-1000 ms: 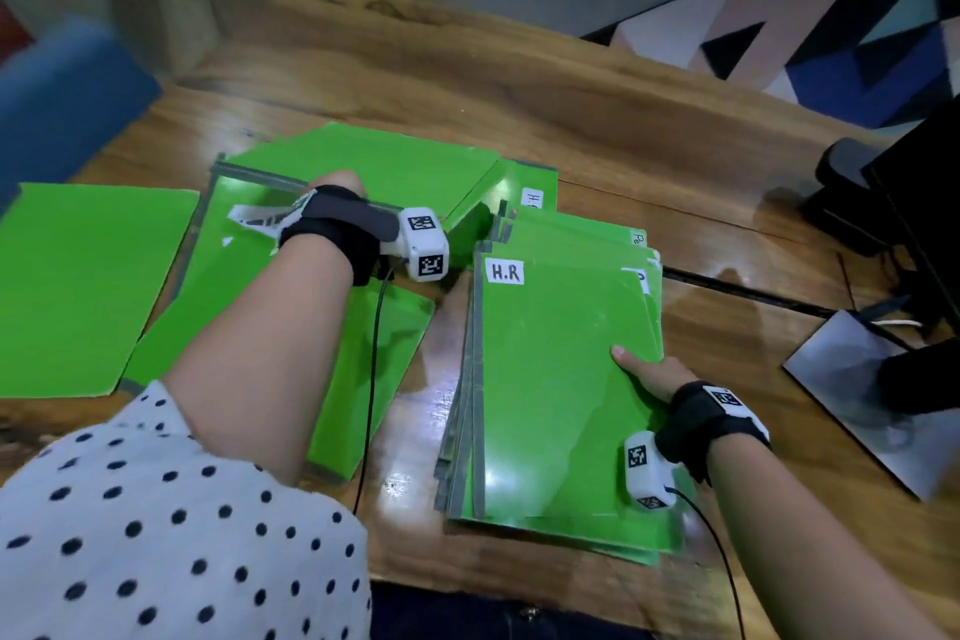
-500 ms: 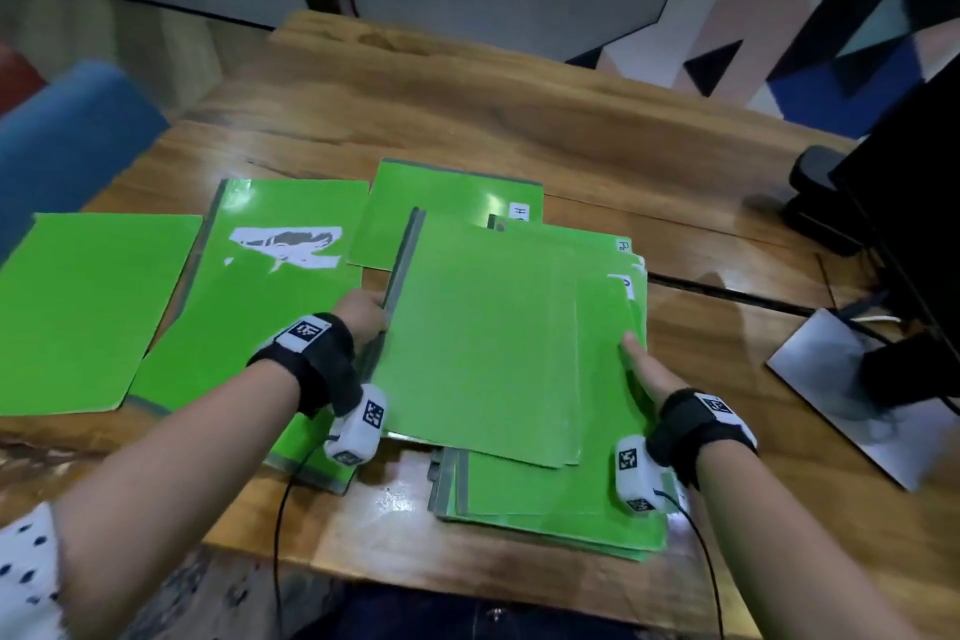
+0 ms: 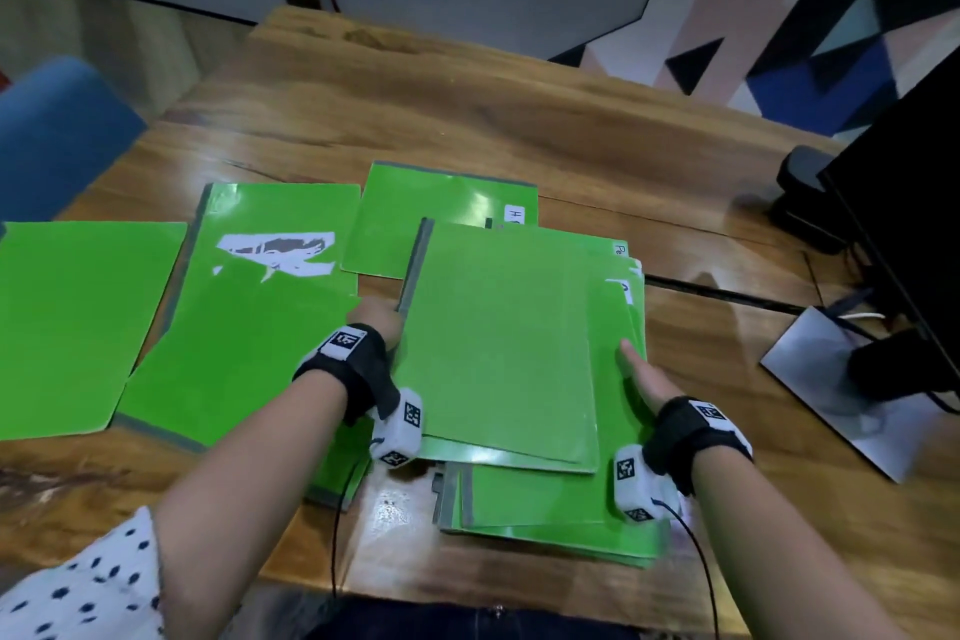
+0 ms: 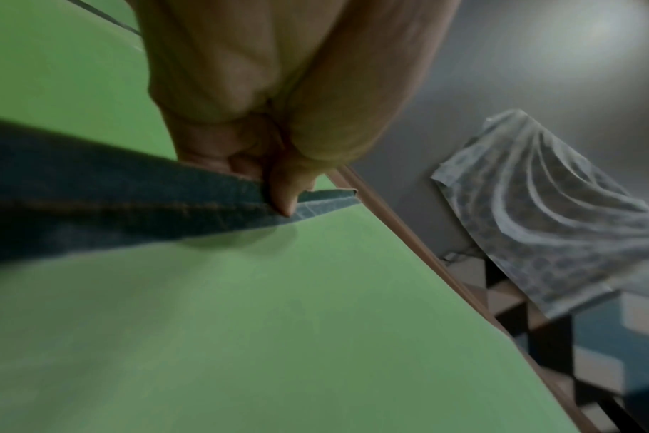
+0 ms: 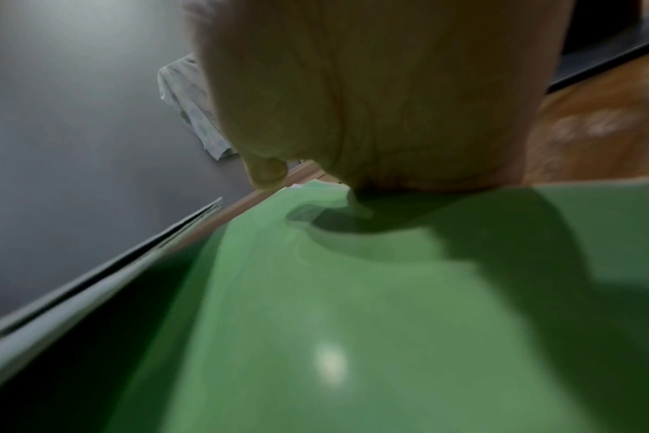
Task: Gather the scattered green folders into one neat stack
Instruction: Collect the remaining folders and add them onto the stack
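Note:
A stack of green folders lies on the wooden table near its front edge. On top sits one more green folder, set back and to the left of the stack's edges. My left hand pinches this folder's grey spine. My right hand holds the stack's right edge, thumb on top, fingers hidden under it. Three loose folders lie apart: a plain one far left, one with a torn white patch, and a labelled one behind the stack.
A black monitor on a silver base stands at the right. A blue chair is off the table's left side. A dark groove runs across the wood right of the stack.
My left hand has pulled a folder from the left pile and drawn it rightwards onto the stack, covering the H.R label. My right hand has stayed on the stack's right edge.

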Motion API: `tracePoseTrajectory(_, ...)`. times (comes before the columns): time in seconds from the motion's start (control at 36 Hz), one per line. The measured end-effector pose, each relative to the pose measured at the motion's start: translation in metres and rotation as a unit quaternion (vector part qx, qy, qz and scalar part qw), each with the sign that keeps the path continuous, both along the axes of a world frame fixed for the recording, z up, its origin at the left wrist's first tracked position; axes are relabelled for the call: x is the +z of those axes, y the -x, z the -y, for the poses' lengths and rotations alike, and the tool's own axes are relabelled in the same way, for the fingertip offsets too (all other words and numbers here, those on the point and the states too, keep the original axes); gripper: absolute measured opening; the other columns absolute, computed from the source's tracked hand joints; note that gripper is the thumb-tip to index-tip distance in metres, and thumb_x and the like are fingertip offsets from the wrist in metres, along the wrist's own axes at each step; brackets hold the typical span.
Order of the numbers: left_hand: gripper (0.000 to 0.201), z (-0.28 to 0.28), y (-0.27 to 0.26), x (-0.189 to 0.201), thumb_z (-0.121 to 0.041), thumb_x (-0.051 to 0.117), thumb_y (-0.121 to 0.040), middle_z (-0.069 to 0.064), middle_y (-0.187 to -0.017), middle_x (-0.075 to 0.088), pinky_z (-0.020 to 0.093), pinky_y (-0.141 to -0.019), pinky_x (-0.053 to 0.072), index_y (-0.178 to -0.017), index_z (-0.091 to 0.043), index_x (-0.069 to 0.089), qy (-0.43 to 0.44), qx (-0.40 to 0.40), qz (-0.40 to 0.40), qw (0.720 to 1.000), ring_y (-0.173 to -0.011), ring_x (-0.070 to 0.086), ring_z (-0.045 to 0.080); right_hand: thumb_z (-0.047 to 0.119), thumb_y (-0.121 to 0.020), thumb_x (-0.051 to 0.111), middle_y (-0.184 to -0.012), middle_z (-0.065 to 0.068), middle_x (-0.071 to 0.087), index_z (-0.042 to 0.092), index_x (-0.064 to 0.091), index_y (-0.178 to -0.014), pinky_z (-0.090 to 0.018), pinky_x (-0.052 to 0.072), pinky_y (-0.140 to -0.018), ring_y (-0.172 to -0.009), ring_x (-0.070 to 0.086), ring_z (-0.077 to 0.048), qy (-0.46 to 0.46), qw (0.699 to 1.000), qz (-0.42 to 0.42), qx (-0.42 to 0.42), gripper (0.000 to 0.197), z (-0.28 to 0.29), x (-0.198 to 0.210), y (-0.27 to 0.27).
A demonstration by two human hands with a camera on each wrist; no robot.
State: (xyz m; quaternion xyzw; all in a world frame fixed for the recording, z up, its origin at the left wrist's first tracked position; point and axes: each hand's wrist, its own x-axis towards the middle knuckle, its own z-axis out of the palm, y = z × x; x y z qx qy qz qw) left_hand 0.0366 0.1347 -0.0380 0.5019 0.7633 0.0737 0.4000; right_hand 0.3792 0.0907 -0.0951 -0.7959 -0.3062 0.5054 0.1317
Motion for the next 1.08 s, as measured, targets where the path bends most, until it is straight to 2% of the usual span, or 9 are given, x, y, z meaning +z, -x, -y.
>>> tracePoseTrajectory(0.14,0.035,0.011,-0.014,-0.003,-0.006,0.041,-0.097,0.015,-0.118,0.064,0.038,-0.087,0.053,-0.126,-0.01,0.06,-0.025,-0.009,0.024,0.999,-0.099,0.063,0.032,0.092,-0.061,0.028,-0.157,-0.012,0.016,0.015,0.015,-0.152,-0.051,0.02,-0.114,-0.143,0.022,-0.031,-0.004,1.0,-0.022,0.005,0.119,0.002,0.019,0.011)
tracePoseTrajectory(0.36,0.027,0.036,-0.071,-0.006,-0.006,0.042,-0.098,0.012,-0.113,0.065,0.025,-0.075,0.046,-0.117,-0.003,0.061,-0.017,-0.007,-0.008,1.0,-0.098,0.062,0.027,0.091,-0.062,0.033,-0.156,-0.011,0.021,0.013,0.02,-0.151,-0.047,0.021,-0.113,-0.141,0.027,-0.03,-0.004,1.0,-0.001,0.015,0.119,0.0,0.014,0.007)
tracePoseTrajectory(0.47,0.024,0.044,-0.082,-0.008,-0.007,0.039,-0.099,0.006,-0.083,0.055,0.028,-0.08,0.053,-0.109,0.001,0.059,0.003,-0.061,-0.025,0.998,-0.081,0.055,0.022,0.082,-0.07,0.043,-0.152,-0.016,0.031,0.005,0.028,-0.147,-0.046,0.028,-0.113,-0.136,0.036,-0.032,0.003,1.0,0.024,0.02,0.109,0.0,0.006,0.002)
tracePoseTrajectory(0.58,0.04,0.041,-0.058,0.009,-0.031,0.04,-0.1,0.01,-0.123,0.057,0.032,-0.092,0.044,-0.129,-0.006,0.049,0.041,-0.143,0.08,0.986,-0.109,0.057,0.024,0.071,-0.073,0.055,-0.149,-0.019,0.034,-0.002,0.028,-0.145,-0.043,0.033,-0.108,-0.132,0.041,-0.035,0.007,0.998,0.067,0.008,0.106,-0.002,0.006,0.006)
tracePoseTrajectory(0.64,0.042,0.041,-0.039,0.009,-0.041,0.036,-0.1,0.009,-0.125,0.055,0.031,-0.094,0.042,-0.126,-0.01,0.05,0.061,-0.122,0.124,0.983,-0.113,0.055,0.02,0.063,-0.082,0.054,-0.151,-0.02,0.029,-0.004,0.023,-0.146,-0.043,0.031,-0.108,-0.134,0.037,-0.035,0.007,0.996,0.085,0.002,0.098,-0.002,0.004,0.006)
tracePoseTrajectory(0.69,0.048,0.043,-0.014,-0.001,-0.043,0.037,-0.099,0.01,-0.138,0.046,0.037,-0.102,0.039,-0.134,-0.011,0.043,0.041,-0.018,0.072,0.996,-0.125,0.047,0.024,0.061,-0.084,0.053,-0.151,-0.021,0.029,-0.005,0.022,-0.146,-0.043,0.031,-0.108,-0.135,0.037,-0.035,0.005,0.996,0.09,0.004,0.095,-0.003,0.002,0.004)
tracePoseTrajectory(0.81,0.083,0.061,0.037,-0.029,-0.053,0.045,-0.091,0.016,-0.158,-0.007,0.06,-0.113,0.011,-0.152,-0.014,0.004,0.086,0.155,-0.116,0.977,-0.142,-0.001,0.045,0.061,-0.084,0.053,-0.149,-0.022,0.032,-0.005,0.026,-0.144,-0.043,0.032,-0.108,-0.133,0.039,-0.036,-0.003,0.995,0.098,0.007,0.094,-0.001,0.002,0.005)
tracePoseTrajectory(0.94,0.104,0.085,0.056,-0.063,-0.077,0.033,-0.081,0.018,-0.154,-0.024,0.066,-0.11,0.006,-0.15,-0.016,-0.016,0.127,0.057,-0.203,0.969,-0.142,-0.014,0.042,0.061,-0.085,0.051,-0.15,-0.022,0.031,-0.005,0.025,-0.145,-0.044,0.032,-0.107,-0.133,0.038,-0.036,0.003,0.994,0.107,0.014,0.092,0.001,0.005,0.009)
tracePoseTrajectory(1.08,0.106,0.09,0.047,-0.069,-0.082,0.03,-0.076,0.015,-0.154,-0.022,0.067,-0.11,0.01,-0.15,-0.021,-0.015,0.115,0.001,-0.191,0.975,-0.142,-0.012,0.043,0.061,-0.086,0.049,-0.15,-0.021,0.031,-0.005,0.026,-0.145,-0.042,0.032,-0.107,-0.133,0.038,-0.036,0.005,0.993,0.117,0.027,0.091,0.003,0.011,0.011)
